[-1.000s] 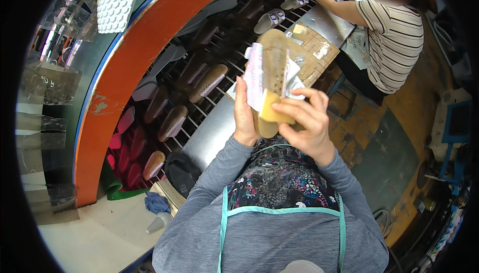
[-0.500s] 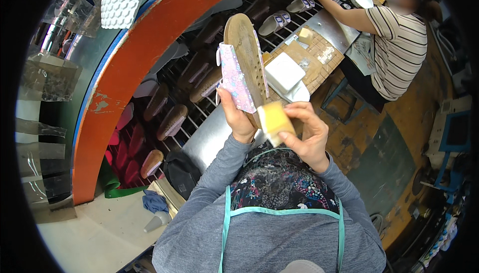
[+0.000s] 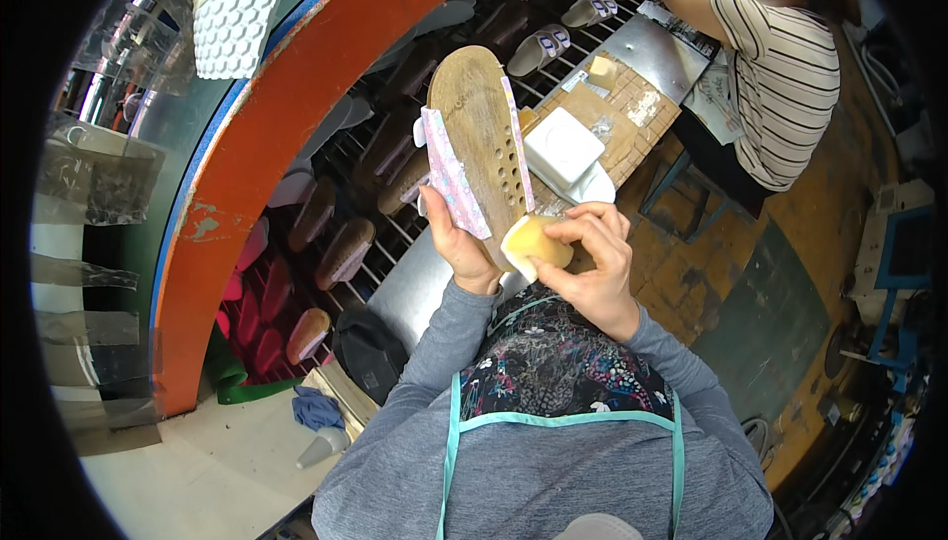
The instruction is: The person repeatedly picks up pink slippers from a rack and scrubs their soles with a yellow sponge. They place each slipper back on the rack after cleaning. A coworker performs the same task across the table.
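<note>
A shoe upper in brown and pink glitter, on a sole shape with a row of small holes [image 3: 474, 135], stands tilted up in front of me, its underside facing me. My left hand [image 3: 460, 244] is closed round its near end, thumb beside the pink glittery strap [image 3: 454, 175]. Between the thumb and fingers of my right hand [image 3: 595, 266] is a yellow sponge [image 3: 538, 243] with a whitish edge. The sponge touches or nearly touches the near end of the brown sole, close to my left fingers.
Beyond my hands runs a rack of metal bars with many soles and sandals [image 3: 541, 49]. A white container [image 3: 564, 146] stands on the metal-edged worktable. An orange curved frame [image 3: 257, 115] rises at left. A person in a striped shirt [image 3: 780, 76] sits at far right.
The sole has turned so its brown face shows more broadly to me. The sponge has shifted slightly and lies against the near end. The other person's arm has moved up.
</note>
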`<state>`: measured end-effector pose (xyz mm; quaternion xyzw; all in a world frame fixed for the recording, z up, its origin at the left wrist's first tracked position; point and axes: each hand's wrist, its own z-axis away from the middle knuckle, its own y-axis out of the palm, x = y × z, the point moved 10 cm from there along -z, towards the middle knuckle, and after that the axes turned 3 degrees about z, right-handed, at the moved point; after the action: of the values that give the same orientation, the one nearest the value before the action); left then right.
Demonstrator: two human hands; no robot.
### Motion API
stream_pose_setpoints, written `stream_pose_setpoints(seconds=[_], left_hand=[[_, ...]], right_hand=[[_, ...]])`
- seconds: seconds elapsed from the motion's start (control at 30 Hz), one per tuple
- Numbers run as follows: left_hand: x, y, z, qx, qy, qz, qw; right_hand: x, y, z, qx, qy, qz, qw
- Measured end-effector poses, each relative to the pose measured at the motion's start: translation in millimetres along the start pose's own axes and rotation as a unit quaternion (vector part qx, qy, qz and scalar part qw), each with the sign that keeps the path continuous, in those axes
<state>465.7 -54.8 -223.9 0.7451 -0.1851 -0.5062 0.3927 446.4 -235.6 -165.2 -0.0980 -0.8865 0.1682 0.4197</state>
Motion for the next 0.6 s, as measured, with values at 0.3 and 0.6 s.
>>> stream_pose_setpoints(seconds=[0.3,0.6], left_hand=[[6,-24,-7,-0.031,-0.038,0.082,0.995],[6,-28,-7,-0.035,-0.035,0.077,0.996]], right_hand=[[-25,-6,-2,0.002,0.059,0.028,0.998],[-12,-10,-6,-0.019,0.009,0.071,0.997]])
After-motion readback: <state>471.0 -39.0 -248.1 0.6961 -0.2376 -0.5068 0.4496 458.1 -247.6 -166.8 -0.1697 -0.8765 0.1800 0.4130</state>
